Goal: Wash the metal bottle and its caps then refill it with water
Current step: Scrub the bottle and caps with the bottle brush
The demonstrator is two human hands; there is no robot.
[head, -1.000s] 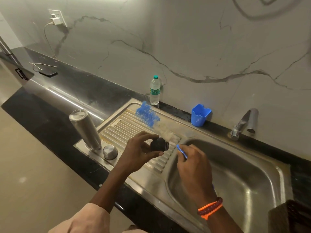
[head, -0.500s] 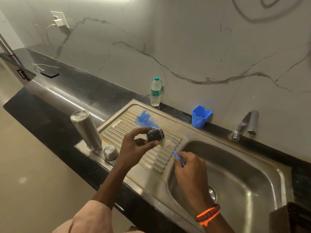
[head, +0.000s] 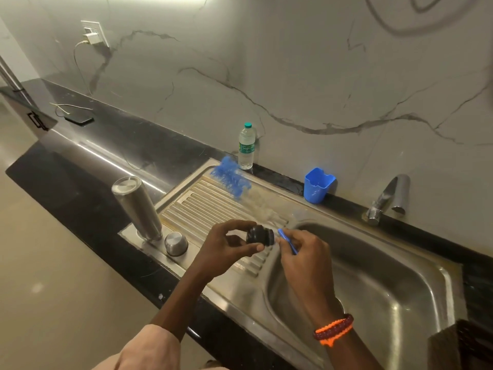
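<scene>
Left hand [head: 226,247] pinches the black cap [head: 260,236] between thumb and fingertips, over the ribbed drainboard [head: 208,206] at the sink basin's [head: 373,276] edge. Cap is dark, short, cylindrical, ridged at one end; its axis lies roughly horizontal, open or threaded end toward the right hand [head: 306,257]. Right hand is curled round the blue handle of a bottle brush [head: 230,178]; the shaft runs from the grip up and away past the cap, blurred, with the blue bristle head far beyond it near the plastic water bottle [head: 246,146]. Left of the pinch, the metal bottle [head: 137,208] stands inverted, with a steel cap [head: 176,243] dome-up touching or just beside its base.
</scene>
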